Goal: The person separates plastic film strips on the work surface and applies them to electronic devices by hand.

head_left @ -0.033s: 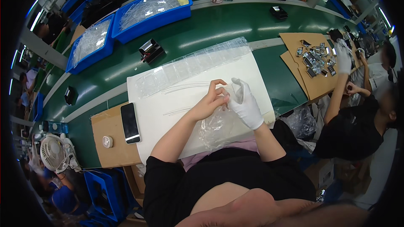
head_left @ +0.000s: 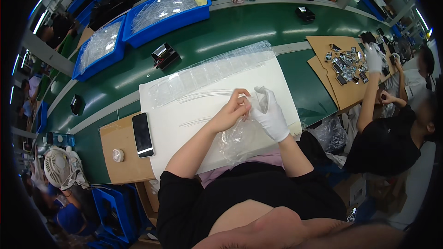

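Note:
Above a white sheet (head_left: 177,143), my bare left hand (head_left: 235,109) and my right hand (head_left: 270,115), in a white glove, meet with fingertips together. Both are closed in a pinch. What they pinch is too small and clear to make out. Just below my hands lies crumpled clear plastic film (head_left: 236,140), partly over the near edge of the sheet. To the left of my fingers, thin pale strands (head_left: 203,94) rest on the sheet, with more strands (head_left: 196,121) nearer my left forearm. A row of flat clear plastic pieces (head_left: 203,74) stretches across the sheet's far side.
Left of the sheet, a phone (head_left: 143,134) and a small white roll (head_left: 118,155) lie on cardboard. Blue trays (head_left: 168,30) of clear strips stand far left. Small black devices (head_left: 165,55) sit on the green bench. At right, a co-worker's gloved hand (head_left: 374,60) is over metal parts (head_left: 346,67).
My hands stay almost in place, with only a slight shift of the fingers. The co-worker's gloved hand at right has moved a little nearer and to the left.

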Tool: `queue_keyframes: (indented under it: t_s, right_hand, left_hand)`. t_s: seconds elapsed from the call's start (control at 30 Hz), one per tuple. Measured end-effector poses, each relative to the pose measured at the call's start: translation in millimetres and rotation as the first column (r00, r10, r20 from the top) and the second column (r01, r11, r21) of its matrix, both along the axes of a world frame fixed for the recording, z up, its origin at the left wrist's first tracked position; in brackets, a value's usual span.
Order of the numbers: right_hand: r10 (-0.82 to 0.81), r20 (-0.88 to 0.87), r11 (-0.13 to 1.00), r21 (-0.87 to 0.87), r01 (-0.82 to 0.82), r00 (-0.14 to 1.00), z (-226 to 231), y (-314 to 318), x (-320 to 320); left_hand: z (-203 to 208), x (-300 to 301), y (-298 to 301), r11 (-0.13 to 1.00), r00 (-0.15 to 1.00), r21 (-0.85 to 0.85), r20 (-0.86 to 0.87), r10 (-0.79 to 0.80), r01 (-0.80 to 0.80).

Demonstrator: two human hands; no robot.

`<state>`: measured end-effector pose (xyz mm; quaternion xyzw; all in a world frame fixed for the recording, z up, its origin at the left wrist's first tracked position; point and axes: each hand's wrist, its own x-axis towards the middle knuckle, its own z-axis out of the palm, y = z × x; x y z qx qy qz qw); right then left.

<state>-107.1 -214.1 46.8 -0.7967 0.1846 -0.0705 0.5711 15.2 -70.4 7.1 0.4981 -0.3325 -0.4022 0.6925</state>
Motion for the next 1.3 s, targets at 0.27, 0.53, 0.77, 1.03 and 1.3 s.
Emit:
queue_keyframes:
  t_s: [0.27,0.53,0.77,1.03,1.3]
  right_hand:
    - [-0.191,0.251,0.961,0.244,0.129,0.949,-21.6,-3.4,-3.8]
    - [-0.204,0.177,0.947,0.287,0.148,0.963,-12.5,-8.4,-3.9]
    - [-0.396,0.291,0.883,0.380,0.275,0.871,-15.4,-7.3,-0.7]
    - [-0.607,0.334,0.779,0.431,0.456,0.721,-15.6,-25.9,7.3]
    - [-0.742,0.346,0.647,0.596,0.476,0.574,-9.1,-27.7,17.5]
  left_hand:
    - [1.0,-6.8,-9.6,0.990,0.987,0.093,-0.106,0.118,-0.108]
    - [-4.5,-7.9,-7.5,0.973,0.975,0.136,-0.093,0.200,-0.186]
    - [-1.8,-12.1,-8.5,0.967,0.980,0.175,-0.032,0.194,-0.186]
    - [10.5,-21.8,-10.5,0.966,0.988,0.221,-0.041,0.147,-0.135]
    - [9.4,-25.5,-12.4,0.966,0.991,0.226,-0.015,0.131,-0.124]
